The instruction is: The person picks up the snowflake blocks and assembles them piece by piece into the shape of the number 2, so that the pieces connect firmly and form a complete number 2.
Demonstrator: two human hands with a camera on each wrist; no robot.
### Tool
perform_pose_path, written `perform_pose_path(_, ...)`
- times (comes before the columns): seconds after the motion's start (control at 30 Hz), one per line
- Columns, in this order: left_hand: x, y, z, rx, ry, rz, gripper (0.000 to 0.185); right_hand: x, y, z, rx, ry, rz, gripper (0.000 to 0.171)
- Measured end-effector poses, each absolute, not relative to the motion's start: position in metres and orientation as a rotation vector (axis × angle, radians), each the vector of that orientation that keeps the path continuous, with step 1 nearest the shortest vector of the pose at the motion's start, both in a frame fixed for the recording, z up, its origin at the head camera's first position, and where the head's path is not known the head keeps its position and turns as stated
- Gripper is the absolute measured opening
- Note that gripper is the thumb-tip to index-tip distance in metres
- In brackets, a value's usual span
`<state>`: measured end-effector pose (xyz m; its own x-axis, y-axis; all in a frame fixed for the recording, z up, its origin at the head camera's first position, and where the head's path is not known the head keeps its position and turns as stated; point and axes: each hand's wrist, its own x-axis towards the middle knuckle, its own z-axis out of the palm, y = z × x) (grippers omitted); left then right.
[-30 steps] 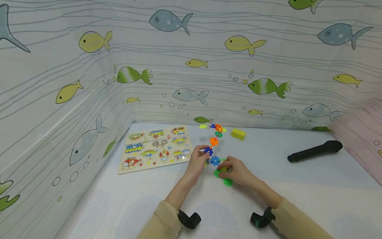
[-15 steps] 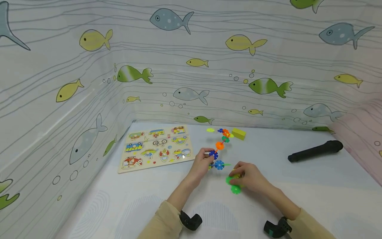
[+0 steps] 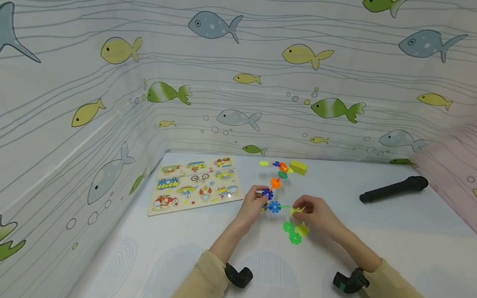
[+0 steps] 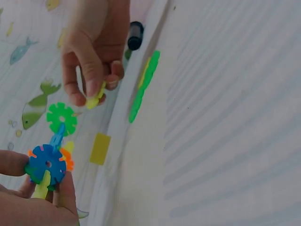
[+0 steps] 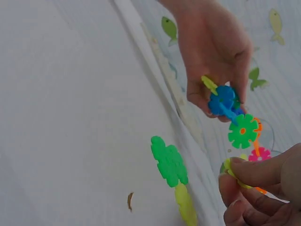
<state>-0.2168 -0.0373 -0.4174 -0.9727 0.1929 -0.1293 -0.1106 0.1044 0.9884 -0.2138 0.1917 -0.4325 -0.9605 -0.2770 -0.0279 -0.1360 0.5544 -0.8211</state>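
Note:
My left hand [image 3: 252, 207] holds a chain of slotted plastic snowflake discs by its near part, around a dark blue disc [image 3: 267, 194]. A lighter blue disc [image 3: 275, 207] stands beside it, with a green disc [image 5: 243, 131] slotted edge-on to its right. Beyond the hand the chain runs back through an orange disc [image 3: 275, 183] and other coloured discs. My right hand [image 3: 319, 215] pinches a yellow disc [image 4: 95, 97] between thumb and fingers, just right of the chain's green end. Below that hand lie two green discs [image 3: 295, 238] and a yellow disc [image 3: 302, 230].
A wooden puzzle board [image 3: 197, 186] with vehicle pictures lies to the left. Behind the chain is a yellow block [image 3: 298, 167]. A black microphone-shaped object [image 3: 394, 188] lies at the right. Fish-patterned walls [image 3: 238, 95] stand behind and at the sides of the white table [image 3: 179, 248].
My right hand moved right and nearer, away from the chain, then rose slightly with the yellow disc pinched. The loose green discs and the chain shifted a little right and nearer.

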Motion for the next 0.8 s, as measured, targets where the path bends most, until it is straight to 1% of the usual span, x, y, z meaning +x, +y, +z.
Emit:
perform_pose_path(0.1,-0.2168,-0.0368,-0.4175,0.084,2.155,1.96,0.033,-0.2134,0.191,-0.4295,-0.301,2.574,-1.479,0.036)
perform_pose_path(0.17,-0.2168,-0.0366,-0.4175,0.082,2.157,1.959,0.032,-0.2129,0.1907,-0.4289,-0.291,2.549,-1.513,0.04)
perform_pose_path(0.3,-0.2168,-0.0361,-0.4177,0.082,2.161,1.953,0.033,-0.2113,0.1914,-0.4293,-0.288,2.564,-1.524,0.038)
perform_pose_path(0.8,-0.2179,-0.0361,-0.4179,0.046,2.182,1.938,0.033,-0.211,0.193,-0.4294,-0.268,2.538,-1.624,0.041)
